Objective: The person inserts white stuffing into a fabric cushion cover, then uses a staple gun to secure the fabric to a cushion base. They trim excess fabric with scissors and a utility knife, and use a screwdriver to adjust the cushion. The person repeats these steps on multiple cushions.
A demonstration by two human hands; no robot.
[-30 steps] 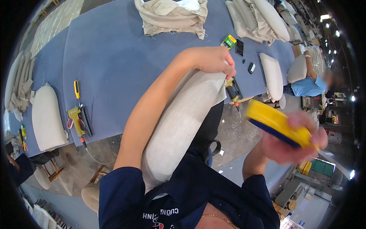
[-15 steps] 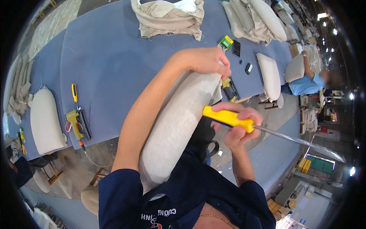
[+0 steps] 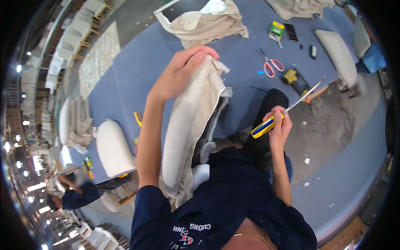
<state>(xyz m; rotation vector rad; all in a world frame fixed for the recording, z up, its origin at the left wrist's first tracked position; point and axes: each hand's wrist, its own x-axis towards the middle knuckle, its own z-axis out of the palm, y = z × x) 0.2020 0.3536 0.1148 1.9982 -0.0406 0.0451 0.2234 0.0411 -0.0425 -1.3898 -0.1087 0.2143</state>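
Observation:
A long cushion (image 3: pixel 181 121) in light grey-beige fabric stands tilted against my body. My left hand (image 3: pixel 179 71) is closed on its upper end, fingers over the top edge. Along the cushion's right side the loose fabric edge hangs free, and a dark inner panel (image 3: pixel 211 121) shows beside it. Apart from the cushion, on its right, my right hand (image 3: pixel 280 128) grips a screwdriver (image 3: pixel 263 126) by its yellow and blue handle. The metal shaft points up and to the right, away from the cushion.
On the blue-grey table (image 3: pixel 137 79) lie red-handled scissors (image 3: pixel 273 68), a yellow-black staple gun (image 3: pixel 295 81), a green-yellow box (image 3: pixel 276 30) and a phone (image 3: pixel 291 32). A part-covered piece (image 3: pixel 208 23) is beyond. Other cushions lie left (image 3: pixel 113 148) and right (image 3: pixel 337 52). A person (image 3: pixel 81 193) works at far left.
The cushion has been turned, so its loose fabric edge and dark inner side now show. The screwdriver's shaft has swung from pointing down-right to up-right. The head view has shifted.

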